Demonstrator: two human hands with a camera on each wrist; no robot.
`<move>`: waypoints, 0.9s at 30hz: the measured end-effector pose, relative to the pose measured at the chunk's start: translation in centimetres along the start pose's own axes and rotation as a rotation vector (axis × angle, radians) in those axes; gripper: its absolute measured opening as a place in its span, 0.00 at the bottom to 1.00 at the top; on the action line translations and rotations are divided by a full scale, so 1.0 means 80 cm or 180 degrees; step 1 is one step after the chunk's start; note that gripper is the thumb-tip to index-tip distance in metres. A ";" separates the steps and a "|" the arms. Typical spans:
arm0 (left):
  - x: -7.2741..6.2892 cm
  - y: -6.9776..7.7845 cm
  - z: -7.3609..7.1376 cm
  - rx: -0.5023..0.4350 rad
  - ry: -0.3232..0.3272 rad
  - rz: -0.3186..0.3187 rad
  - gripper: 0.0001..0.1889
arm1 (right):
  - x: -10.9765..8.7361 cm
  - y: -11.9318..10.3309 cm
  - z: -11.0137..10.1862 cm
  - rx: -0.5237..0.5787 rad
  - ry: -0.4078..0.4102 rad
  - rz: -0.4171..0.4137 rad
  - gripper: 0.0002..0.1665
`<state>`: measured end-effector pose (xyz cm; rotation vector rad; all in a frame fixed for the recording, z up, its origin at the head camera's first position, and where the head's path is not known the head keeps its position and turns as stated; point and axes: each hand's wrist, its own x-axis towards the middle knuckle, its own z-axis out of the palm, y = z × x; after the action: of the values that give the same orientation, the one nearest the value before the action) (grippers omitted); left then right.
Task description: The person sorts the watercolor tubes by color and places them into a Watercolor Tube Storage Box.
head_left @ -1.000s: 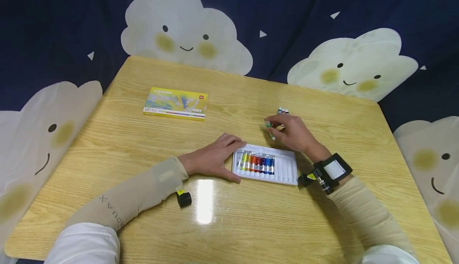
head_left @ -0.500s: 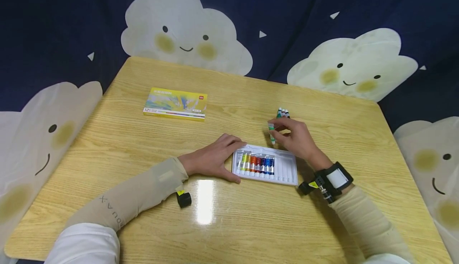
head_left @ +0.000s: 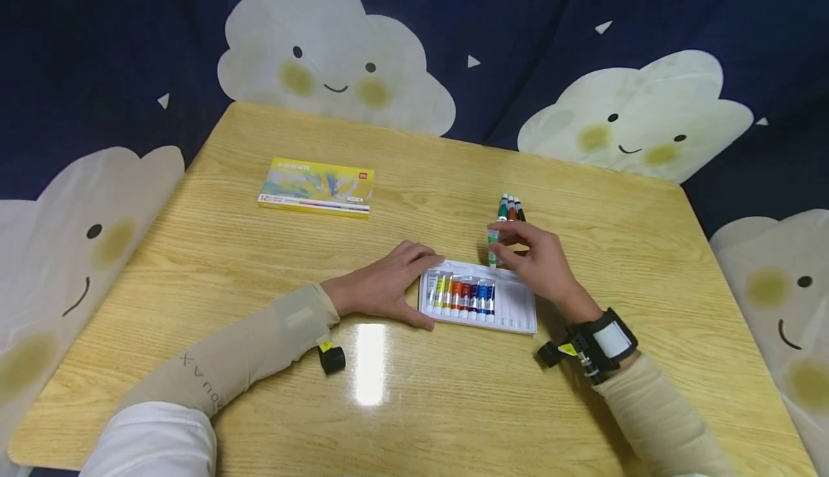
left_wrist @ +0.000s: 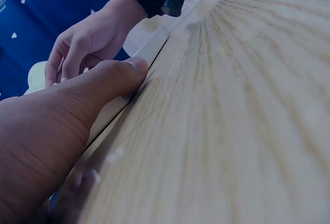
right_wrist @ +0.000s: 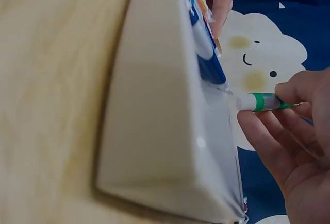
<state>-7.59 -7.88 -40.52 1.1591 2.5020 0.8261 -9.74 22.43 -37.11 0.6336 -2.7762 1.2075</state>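
My left hand (head_left: 382,283) holds the left end of a white plastic paint tray (head_left: 520,298), thumb at the near corner and fingers at the far one. Several small paint tubes (head_left: 466,301), from yellow through red to blue, lie side by side in its left part; slots show on the right. Over the tray's far edge, my right hand (head_left: 542,257) pinches a green paint tube (head_left: 493,248) between thumb and fingers. In the right wrist view this tube's white cap (right_wrist: 246,102) points toward the tray. The left wrist view shows my thumb (left_wrist: 116,80) along the tray's side.
Just beyond my right hand lie 3 more paint tubes (head_left: 511,209), partly hidden by it. A yellow paint box (head_left: 316,188) lies flat at the back left of the wooden table (head_left: 414,419). A dark cloud-patterned cloth (head_left: 492,2) hangs behind.
My right hand has drawn the green tube nearer, from beyond the tray to its far edge, and turned it more upright in view. The left hand and tray have stayed put.
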 end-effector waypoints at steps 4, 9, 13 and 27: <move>0.000 0.000 0.000 -0.0008 -0.0005 0.0011 0.59 | -0.007 -0.002 0.002 0.0051 0.0018 0.0055 0.19; 0.000 0.000 0.001 -0.0011 -0.0018 -0.0001 0.59 | -0.014 0.000 0.005 0.0153 -0.0001 0.0036 0.20; 0.000 -0.001 0.001 -0.0024 0.0000 0.0004 0.59 | -0.017 0.001 0.007 0.0266 -0.0050 -0.0006 0.21; 0.000 0.000 -0.001 -0.0038 -0.0018 -0.0043 0.60 | -0.029 -0.003 0.005 0.0339 -0.0039 0.0037 0.19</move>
<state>-7.61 -7.90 -40.46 1.1381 2.4940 0.8320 -7.49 22.84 -37.68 0.6353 -2.7441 1.3658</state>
